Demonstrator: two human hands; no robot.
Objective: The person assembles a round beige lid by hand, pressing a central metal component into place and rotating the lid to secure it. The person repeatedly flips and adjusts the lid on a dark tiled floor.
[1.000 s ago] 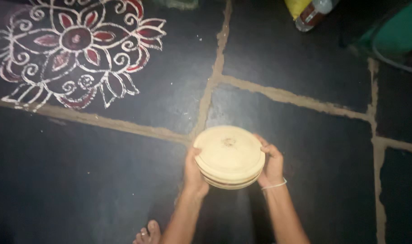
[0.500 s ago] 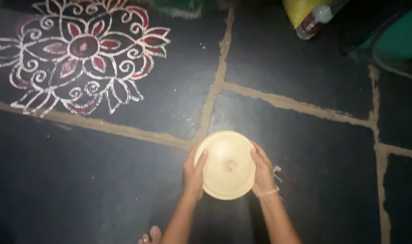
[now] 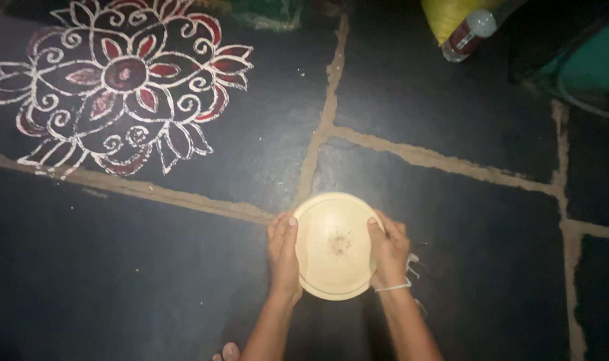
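A round cream-coloured bowl [image 3: 332, 246] faces up toward me, with a few dark specks at its centre. My left hand [image 3: 284, 254] grips its left rim and my right hand [image 3: 388, 251] grips its right rim, holding it just above the dark stone floor. A thin pale band circles my right wrist. Part of my foot [image 3: 228, 351] shows at the bottom edge.
A red and white flower pattern [image 3: 120, 87] is drawn on the floor at upper left. Sandy joints [image 3: 324, 127] run between the dark slabs. A plastic bottle [image 3: 470, 35], a yellow bag [image 3: 451, 13] and a green container [image 3: 585, 63] sit at upper right.
The bowl has turned from tilted with its underside showing to open side up. Both hands stayed on its rim and shifted slightly lower in view.
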